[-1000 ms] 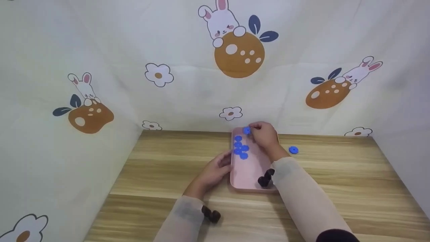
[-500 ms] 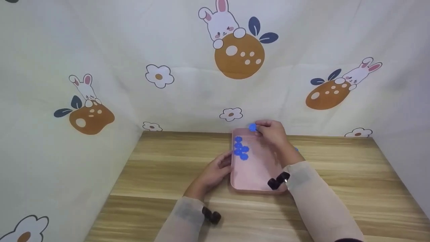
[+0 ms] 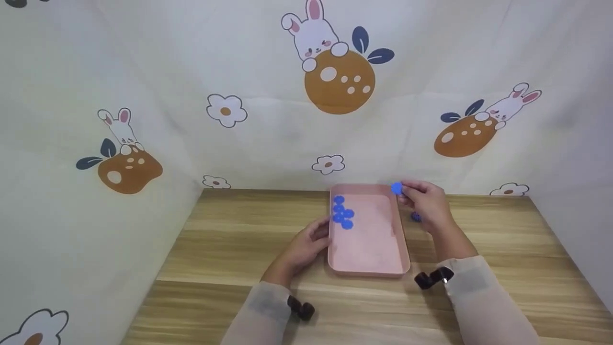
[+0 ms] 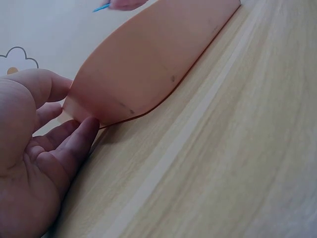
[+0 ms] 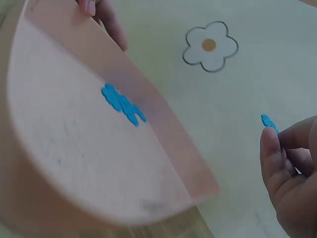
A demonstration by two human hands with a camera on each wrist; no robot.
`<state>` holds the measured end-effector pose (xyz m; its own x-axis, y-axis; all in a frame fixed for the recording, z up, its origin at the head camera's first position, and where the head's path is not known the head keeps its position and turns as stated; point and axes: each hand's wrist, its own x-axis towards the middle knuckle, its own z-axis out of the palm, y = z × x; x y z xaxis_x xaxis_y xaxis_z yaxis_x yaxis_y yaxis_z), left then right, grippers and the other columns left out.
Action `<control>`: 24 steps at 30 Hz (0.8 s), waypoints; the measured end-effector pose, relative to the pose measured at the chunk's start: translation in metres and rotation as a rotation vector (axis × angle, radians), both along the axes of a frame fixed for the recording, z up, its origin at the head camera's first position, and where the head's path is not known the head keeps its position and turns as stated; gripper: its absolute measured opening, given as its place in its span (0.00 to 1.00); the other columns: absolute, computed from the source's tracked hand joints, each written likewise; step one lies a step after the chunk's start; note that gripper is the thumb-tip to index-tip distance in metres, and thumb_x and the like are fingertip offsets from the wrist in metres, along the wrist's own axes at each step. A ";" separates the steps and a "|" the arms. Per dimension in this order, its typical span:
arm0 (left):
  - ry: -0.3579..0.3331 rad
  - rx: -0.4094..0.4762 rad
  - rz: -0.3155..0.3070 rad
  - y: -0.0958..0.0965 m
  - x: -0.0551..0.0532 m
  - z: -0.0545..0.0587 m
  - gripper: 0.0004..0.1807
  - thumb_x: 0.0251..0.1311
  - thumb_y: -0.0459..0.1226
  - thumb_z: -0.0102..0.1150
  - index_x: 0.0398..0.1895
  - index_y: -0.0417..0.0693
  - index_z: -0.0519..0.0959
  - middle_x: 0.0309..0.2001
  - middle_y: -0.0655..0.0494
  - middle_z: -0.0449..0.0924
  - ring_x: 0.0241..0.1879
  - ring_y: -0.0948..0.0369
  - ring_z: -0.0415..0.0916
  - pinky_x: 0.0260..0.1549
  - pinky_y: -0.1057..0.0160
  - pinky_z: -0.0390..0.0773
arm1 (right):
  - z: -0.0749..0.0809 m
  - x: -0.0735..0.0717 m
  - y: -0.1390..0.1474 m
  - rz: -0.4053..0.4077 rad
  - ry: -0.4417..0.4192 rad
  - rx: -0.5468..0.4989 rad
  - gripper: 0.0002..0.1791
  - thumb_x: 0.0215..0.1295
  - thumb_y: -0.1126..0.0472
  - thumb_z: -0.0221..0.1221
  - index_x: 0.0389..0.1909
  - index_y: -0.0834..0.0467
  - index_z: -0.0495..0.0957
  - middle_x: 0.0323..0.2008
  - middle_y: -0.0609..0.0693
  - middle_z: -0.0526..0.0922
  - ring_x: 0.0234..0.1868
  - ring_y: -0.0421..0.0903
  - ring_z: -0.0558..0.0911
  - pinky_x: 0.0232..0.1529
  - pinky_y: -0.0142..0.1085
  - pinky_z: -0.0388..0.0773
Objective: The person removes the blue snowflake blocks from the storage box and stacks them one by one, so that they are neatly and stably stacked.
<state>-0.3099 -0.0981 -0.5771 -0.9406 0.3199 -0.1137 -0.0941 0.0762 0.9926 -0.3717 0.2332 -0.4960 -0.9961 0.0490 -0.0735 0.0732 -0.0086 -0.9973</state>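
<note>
My right hand [image 3: 426,206] pinches a blue disc [image 3: 397,188] with a notched, flower-like edge between thumb and fingertips, over the far right rim of a pink tray [image 3: 371,244]. Seen from the right wrist, this held disc [image 5: 268,121] is nearly edge-on. My left hand [image 3: 309,244] holds the tray's left wall. In the left wrist view, its fingers [image 4: 86,134] bear on the wall's outside, and a fingertip [image 5: 88,7] shows over the rim in the right wrist view. Several matching blue discs [image 3: 339,209] lie grouped by the tray's left wall.
Another blue disc [image 3: 416,217] lies on the wooden table [image 3: 230,239] right of the tray, partly behind my right hand. A printed cloth [image 3: 268,143] rises close behind the tray and along both sides. Black wrist cameras [image 3: 433,277] stick out from both sleeves.
My right hand has carried its disc rightward from the tray's far left to the far right rim. The left hand and the tray stay where they were.
</note>
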 end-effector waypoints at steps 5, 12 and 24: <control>-0.017 -0.006 0.002 0.000 0.001 0.002 0.34 0.76 0.32 0.58 0.83 0.53 0.64 0.79 0.45 0.71 0.80 0.48 0.67 0.79 0.48 0.71 | -0.005 0.008 0.028 -0.030 -0.045 -0.006 0.24 0.79 0.61 0.60 0.68 0.71 0.74 0.40 0.42 0.88 0.38 0.37 0.90 0.51 0.29 0.90; -0.012 -0.017 0.000 0.000 0.002 0.002 0.35 0.76 0.33 0.58 0.83 0.53 0.64 0.79 0.46 0.71 0.80 0.49 0.68 0.79 0.49 0.71 | -0.017 0.012 0.054 -0.037 -0.112 0.059 0.25 0.80 0.57 0.59 0.70 0.67 0.74 0.45 0.43 0.86 0.45 0.39 0.90 0.56 0.31 0.89; 0.030 -0.019 -0.010 -0.002 0.001 -0.001 0.34 0.76 0.33 0.59 0.83 0.49 0.63 0.78 0.44 0.72 0.80 0.49 0.68 0.79 0.50 0.71 | -0.047 0.004 0.074 -0.010 -0.160 -0.004 0.20 0.78 0.62 0.62 0.64 0.68 0.79 0.36 0.45 0.90 0.36 0.37 0.88 0.45 0.30 0.91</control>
<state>-0.3091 -0.1002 -0.5780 -0.9405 0.3272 -0.0920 -0.0639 0.0956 0.9934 -0.3677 0.3076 -0.5428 -0.9712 0.0579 -0.2313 0.2308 -0.0140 -0.9729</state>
